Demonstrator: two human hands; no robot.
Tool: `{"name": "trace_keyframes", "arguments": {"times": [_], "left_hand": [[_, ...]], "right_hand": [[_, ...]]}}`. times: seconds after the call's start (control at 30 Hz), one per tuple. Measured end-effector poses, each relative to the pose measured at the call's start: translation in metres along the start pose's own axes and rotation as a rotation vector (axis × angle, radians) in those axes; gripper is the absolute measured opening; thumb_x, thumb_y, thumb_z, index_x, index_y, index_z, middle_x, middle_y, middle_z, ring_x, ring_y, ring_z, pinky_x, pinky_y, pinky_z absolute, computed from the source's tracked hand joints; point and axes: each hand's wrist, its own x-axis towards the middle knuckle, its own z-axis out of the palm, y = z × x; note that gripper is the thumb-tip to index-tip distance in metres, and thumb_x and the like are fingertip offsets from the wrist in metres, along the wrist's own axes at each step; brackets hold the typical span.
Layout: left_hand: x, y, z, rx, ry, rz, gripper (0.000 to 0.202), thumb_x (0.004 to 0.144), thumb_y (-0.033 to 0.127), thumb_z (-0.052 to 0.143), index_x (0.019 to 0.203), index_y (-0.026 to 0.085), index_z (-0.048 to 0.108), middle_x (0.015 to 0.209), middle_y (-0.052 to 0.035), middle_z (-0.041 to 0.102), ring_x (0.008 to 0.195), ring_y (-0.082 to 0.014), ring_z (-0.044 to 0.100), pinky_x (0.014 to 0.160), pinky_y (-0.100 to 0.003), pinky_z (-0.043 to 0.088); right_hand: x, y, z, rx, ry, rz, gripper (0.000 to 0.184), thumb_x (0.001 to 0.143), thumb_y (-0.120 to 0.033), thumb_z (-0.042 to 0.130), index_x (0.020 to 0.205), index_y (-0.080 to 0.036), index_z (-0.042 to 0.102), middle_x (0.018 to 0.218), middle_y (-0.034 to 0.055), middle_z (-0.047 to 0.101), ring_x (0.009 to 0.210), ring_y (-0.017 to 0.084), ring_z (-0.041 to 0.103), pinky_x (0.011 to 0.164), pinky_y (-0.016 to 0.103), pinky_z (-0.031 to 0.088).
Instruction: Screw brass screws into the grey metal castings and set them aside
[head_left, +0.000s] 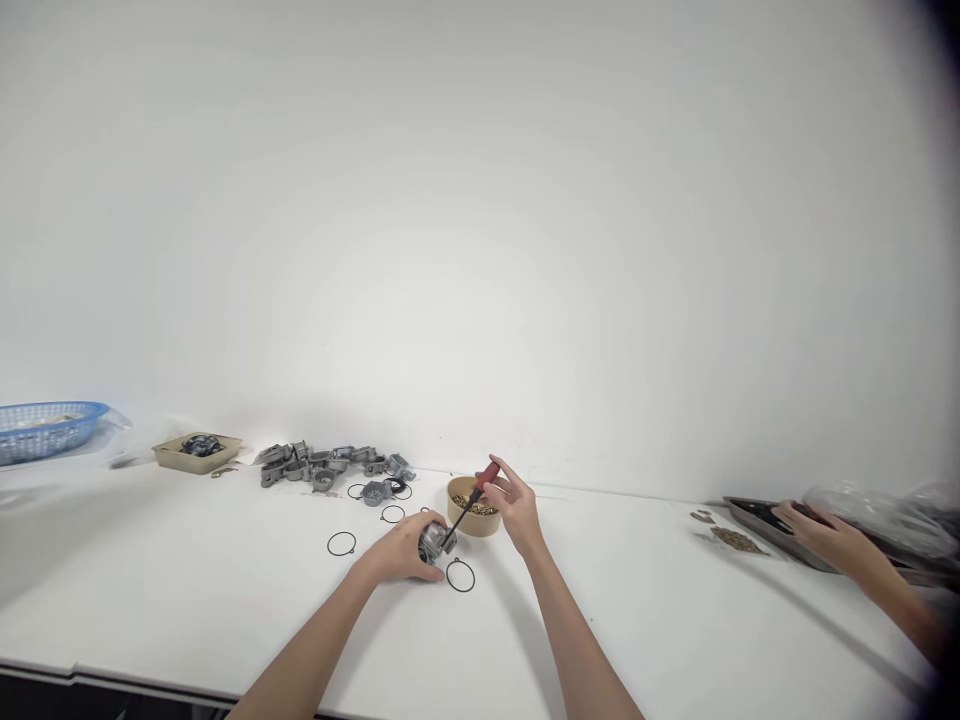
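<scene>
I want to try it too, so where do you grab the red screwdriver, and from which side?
Probably by the red handle of the screwdriver, coming from the upper right. It leans with that thick end up and right, where the right hand has it; the thin dark shaft slants down-left to the grey metal part in the left hand.

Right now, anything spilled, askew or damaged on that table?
Maybe one thing: small brownish pieces lie heaped beside the grey tray, odd since the bowl by the right hand contains its small brass parts. Spilled or put there, I can't tell. No damage shows on the metal part in the left hand.
</scene>
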Motion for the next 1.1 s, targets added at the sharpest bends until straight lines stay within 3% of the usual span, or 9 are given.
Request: {"name": "trace_keyframes", "arguments": {"times": [0.17,0.27,0.53,0.67,0.9,0.97,1.1], "left_hand": [[0.0,-0.002,0.001,-0.014,0.001,0.025,0.07,0.059,0.041,0.08,0.123,0.029,0.053,0.12,-0.0037,0.059,0.112,-0.0277,0.052,0.087,-0.031,0.044],[0.001,-0.002,0.001,-0.011,0.002,0.021,0.071,0.058,0.041,0.08,0.123,0.029,0.053,0.119,-0.0034,0.059,0.111,-0.0273,0.053,0.087,-0.03,0.044],[0.0,-0.003,0.0,-0.024,0.011,0.034,0.069,0.058,0.04,0.081,0.121,0.029,0.053,0.119,-0.002,0.059,0.111,-0.0267,0.053,0.085,-0.029,0.044],[0.001,-0.005,0.001,-0.035,0.023,0.033,0.068,0.057,0.038,0.081,0.119,0.031,0.054,0.118,-0.0006,0.06,0.112,-0.0266,0.052,0.084,-0.029,0.044],[0.002,-0.007,0.001,-0.055,0.009,0.026,0.07,0.056,0.04,0.082,0.119,0.03,0.054,0.119,-0.0014,0.059,0.112,-0.0272,0.052,0.085,-0.03,0.044],[0.001,-0.006,-0.002,-0.077,-0.001,0.026,0.071,0.056,0.041,0.083,0.12,0.031,0.054,0.122,-0.0014,0.058,0.113,-0.0272,0.051,0.089,-0.031,0.044],[0.0,-0.005,-0.009,-0.148,-0.036,0.067,0.052,0.07,0.04,0.073,0.118,0.033,0.057,0.124,0.0011,0.057,0.112,-0.0239,0.052,0.095,-0.032,0.041]], "right_hand": [[-0.001,-0.001,-0.002,0.007,-0.024,-0.02,0.066,0.076,-0.045,0.075,0.133,-0.02,0.054,0.111,0.0136,0.07,0.104,0.032,0.067,0.083,0.045,0.059],[0.0,-0.001,-0.002,0.013,0.011,-0.002,0.067,0.074,-0.047,0.076,0.131,-0.019,0.056,0.104,0.0131,0.072,0.096,0.032,0.069,0.078,0.046,0.06],[-0.002,-0.003,-0.002,0.019,0.039,-0.03,0.059,0.079,-0.046,0.071,0.129,-0.017,0.058,0.108,0.012,0.071,0.101,0.03,0.068,0.084,0.046,0.059],[0.0,-0.001,-0.002,-0.03,0.078,-0.018,0.057,0.077,-0.048,0.072,0.123,-0.017,0.061,0.101,0.0117,0.072,0.087,0.028,0.07,0.073,0.042,0.061],[0.002,0.0,-0.001,-0.007,0.119,0.0,0.055,0.071,-0.048,0.076,0.115,-0.018,0.062,0.09,0.0102,0.072,0.08,0.026,0.07,0.066,0.038,0.061],[0.001,-0.001,0.001,0.023,0.119,0.013,0.054,0.069,-0.048,0.077,0.112,-0.019,0.061,0.096,0.011,0.072,0.082,0.027,0.07,0.067,0.038,0.061],[0.0,-0.002,0.004,0.075,0.083,0.036,0.057,0.068,-0.048,0.078,0.113,-0.02,0.058,0.091,0.0112,0.073,0.079,0.028,0.071,0.064,0.038,0.06]]}}
